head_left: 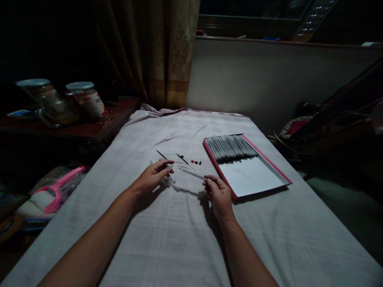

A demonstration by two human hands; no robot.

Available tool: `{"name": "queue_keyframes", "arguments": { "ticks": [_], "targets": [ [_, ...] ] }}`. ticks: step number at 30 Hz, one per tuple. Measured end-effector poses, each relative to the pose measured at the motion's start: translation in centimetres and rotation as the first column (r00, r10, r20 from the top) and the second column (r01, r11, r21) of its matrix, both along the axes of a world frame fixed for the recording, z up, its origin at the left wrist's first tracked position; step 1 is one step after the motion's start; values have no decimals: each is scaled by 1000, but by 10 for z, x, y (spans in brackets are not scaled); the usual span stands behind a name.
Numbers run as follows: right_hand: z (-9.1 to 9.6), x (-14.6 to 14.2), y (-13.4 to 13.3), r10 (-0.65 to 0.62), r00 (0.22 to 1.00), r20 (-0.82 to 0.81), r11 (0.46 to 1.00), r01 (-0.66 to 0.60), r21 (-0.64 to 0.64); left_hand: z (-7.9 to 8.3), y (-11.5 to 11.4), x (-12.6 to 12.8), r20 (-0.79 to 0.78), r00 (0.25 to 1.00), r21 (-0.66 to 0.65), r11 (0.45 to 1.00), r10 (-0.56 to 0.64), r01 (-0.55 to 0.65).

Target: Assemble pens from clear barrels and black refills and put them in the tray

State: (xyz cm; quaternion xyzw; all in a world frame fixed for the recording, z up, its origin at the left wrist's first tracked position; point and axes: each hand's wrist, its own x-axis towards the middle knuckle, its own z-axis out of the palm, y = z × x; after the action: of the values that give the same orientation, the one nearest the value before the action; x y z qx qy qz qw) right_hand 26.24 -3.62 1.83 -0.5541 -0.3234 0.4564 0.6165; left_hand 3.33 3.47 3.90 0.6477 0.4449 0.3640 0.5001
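My right hand (218, 195) pinches the rear of a slim, clear-barrelled pen (193, 173), its tip pointing left toward my other hand. My left hand (155, 175) has its thumb and fingers curled close together; a small pale bit shows between them, too small to name. Under and beside the left hand lie clear plastic tubes (172, 184), partly hidden by it. Beyond the hands, two dark pen refills (160, 154) lie on the cloth. Close by are small red and black pieces (196, 162), like pen plugs.
On the right rests a red-edged box lid (220, 169) with a row of clear pens (231, 147) above a white sheet (251, 175). A pale checked cloth (167, 247) covers the surface. Lidded jars (91, 101) stand on a side table at left, above a pink-handled item (62, 189).
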Motion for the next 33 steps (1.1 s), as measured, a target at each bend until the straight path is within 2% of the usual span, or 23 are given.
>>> {"name": "queue_keyframes", "arguments": {
  "ticks": [2,4,9,12,16,24,33],
  "targets": [
    [1,-1,-1,3,999,-42,1000,-3,-4,-3,-16,4,194,978,-144,988,77,-49],
    [2,-1,-2,15,997,-75,1000,-17,-19,-4,-26,8,322,933,-238,968,160,-84],
    [3,-2,-5,83,994,-77,996,-84,-20,-6,-36,14,484,820,-374,919,307,-124],
    [4,-4,-8,130,991,-28,991,-131,-9,-8,-39,17,510,780,-430,893,363,-134],
    [4,-7,-9,155,987,33,988,-155,-19,-10,-41,19,524,765,-450,884,374,-124],
    [3,-5,-8,131,990,55,991,-130,-21,-9,-41,16,519,779,-435,893,352,-114],
    [3,-6,-9,142,987,82,988,-136,-70,-15,-42,16,511,813,-401,914,280,-62]
  ]
}}
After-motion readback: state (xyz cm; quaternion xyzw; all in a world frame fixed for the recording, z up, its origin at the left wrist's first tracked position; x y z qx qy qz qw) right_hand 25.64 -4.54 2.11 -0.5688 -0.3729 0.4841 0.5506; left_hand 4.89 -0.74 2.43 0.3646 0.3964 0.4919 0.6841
